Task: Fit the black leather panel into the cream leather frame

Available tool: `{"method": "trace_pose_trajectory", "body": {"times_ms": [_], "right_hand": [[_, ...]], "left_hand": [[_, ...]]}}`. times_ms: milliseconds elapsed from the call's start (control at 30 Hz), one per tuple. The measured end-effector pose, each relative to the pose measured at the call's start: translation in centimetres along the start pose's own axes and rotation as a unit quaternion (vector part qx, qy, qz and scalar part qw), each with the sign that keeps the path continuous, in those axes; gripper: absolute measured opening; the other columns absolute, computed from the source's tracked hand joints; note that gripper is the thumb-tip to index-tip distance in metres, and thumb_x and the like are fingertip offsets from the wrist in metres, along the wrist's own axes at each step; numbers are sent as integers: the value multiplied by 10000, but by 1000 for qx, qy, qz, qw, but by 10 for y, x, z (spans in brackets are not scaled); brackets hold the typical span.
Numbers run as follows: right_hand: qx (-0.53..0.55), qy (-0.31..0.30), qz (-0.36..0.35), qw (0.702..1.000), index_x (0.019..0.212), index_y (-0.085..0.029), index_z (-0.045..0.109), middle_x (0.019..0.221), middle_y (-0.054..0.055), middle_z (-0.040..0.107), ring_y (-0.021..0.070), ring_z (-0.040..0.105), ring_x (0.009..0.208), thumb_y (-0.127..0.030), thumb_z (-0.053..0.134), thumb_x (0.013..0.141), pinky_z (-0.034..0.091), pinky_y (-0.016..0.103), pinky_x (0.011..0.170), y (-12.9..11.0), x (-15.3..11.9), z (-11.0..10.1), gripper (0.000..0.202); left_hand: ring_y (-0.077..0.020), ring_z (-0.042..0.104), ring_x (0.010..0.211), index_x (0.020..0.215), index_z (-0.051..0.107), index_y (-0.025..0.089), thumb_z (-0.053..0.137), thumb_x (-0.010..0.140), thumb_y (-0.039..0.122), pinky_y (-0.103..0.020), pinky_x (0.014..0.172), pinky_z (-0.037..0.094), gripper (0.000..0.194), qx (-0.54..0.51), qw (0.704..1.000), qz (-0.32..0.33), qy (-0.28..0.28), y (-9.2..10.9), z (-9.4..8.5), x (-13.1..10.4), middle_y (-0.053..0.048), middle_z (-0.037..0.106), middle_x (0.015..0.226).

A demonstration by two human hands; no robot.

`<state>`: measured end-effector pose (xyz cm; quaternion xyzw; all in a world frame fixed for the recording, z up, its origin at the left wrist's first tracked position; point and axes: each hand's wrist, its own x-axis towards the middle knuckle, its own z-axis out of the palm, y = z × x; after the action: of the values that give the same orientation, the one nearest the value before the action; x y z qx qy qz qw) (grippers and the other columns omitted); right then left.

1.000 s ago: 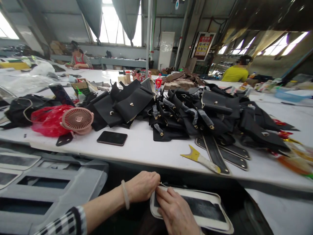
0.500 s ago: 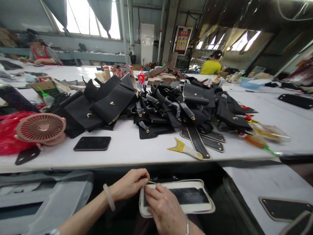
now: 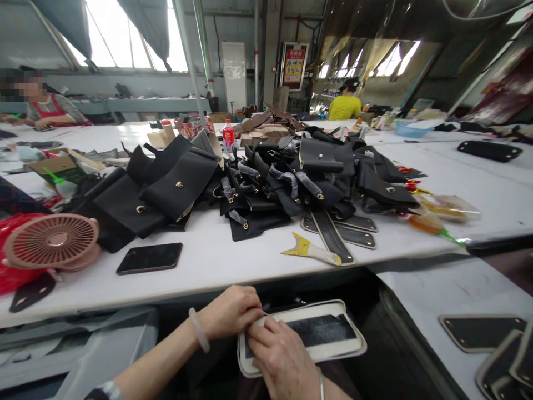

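Note:
A flat rectangular piece (image 3: pixel 350 349) with rounded corners, a cream border and a black middle lies over my lap, just below the table's front edge. My left hand (image 3: pixel 235 312), with a pale bangle at the wrist, pinches the piece's upper left edge between closed fingers. My right hand (image 3: pixel 283 355) rests on the left part of the piece, its fingers bent together beside the left fingertips and pressing on it. The fingertips of both hands nearly meet, and what lies between them is too small to make out.
On the white table (image 3: pixel 233 261) are a heap of black leather pieces (image 3: pixel 179 178), a phone (image 3: pixel 150 259), a pink fan (image 3: pixel 54 241) and a yellow-ended tool (image 3: pixel 310 249). Black strips (image 3: pixel 481 332) lie at right. Two people sit farther back.
The view has turned slightly, so the table and its items appear shifted left. Both hands stay on the piece; my left hand has closed in toward my right fingertips.

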<state>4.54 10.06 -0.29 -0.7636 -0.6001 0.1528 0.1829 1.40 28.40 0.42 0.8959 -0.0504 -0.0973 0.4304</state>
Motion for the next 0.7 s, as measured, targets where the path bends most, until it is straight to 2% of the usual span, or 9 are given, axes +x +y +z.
{"method": "trace_pose_trajectory", "body": {"times_ms": [100,200,333,433,500,567,633,700], "right_hand": [[-11,-5,3,1000,999,-199,609,1116,-3,649,220,526,936,-237,599,842,409,366,729,1,0,0,162],[-13,-6,5,1000,980,-206,607,1150,-17,643,215,525,930,-236,596,849,410,365,719,1,0,-3,135],[5,-8,8,1000,1010,-206,608,1160,-17,643,216,526,944,-217,582,860,427,363,747,-1,-2,-6,153],[41,15,14,999,1061,-216,614,1195,-16,634,217,516,995,-181,555,879,430,357,854,-2,-4,-5,194],[62,27,17,998,1110,-222,614,1229,-15,626,217,510,1015,-151,532,889,422,357,906,-2,-5,-3,246],[72,33,15,997,1169,-222,604,1267,-12,613,219,509,1026,-119,502,896,422,363,930,-2,-6,-2,309],[74,31,10,997,1220,-219,587,1296,-9,600,224,509,1044,-107,480,899,426,375,944,-1,-6,-1,356],[74,29,4,997,1260,-220,569,1315,-2,590,232,509,1065,-109,468,901,428,391,958,0,-6,-1,388]], "left_hand": [[-181,528,717,740,643,151,452,907,267,-307,703,376,279,9,997,-22,68,0,11,-3,-61,592,761],[-178,524,718,736,609,150,441,923,275,-307,700,368,281,-23,990,-58,127,1,20,-7,-54,581,748],[-158,503,678,685,619,161,534,892,344,-287,670,369,290,-113,983,-79,119,3,15,-10,-19,578,690],[-154,521,672,770,669,162,497,902,466,-281,665,408,374,-221,963,-108,106,-8,10,-15,-20,602,715],[-166,552,725,869,672,159,470,888,562,-287,695,442,451,-298,934,-143,135,-23,16,-23,-37,618,791],[-182,572,811,928,643,162,482,851,634,-296,743,459,505,-366,891,-188,190,-38,33,-35,-53,615,866],[-196,582,880,970,606,169,478,835,670,-311,783,465,534,-430,839,-235,237,-48,61,-48,-65,613,917],[-207,600,891,1007,593,168,433,848,690,-335,792,469,569,-496,786,-272,248,-50,95,-59,-84,632,945]]}}
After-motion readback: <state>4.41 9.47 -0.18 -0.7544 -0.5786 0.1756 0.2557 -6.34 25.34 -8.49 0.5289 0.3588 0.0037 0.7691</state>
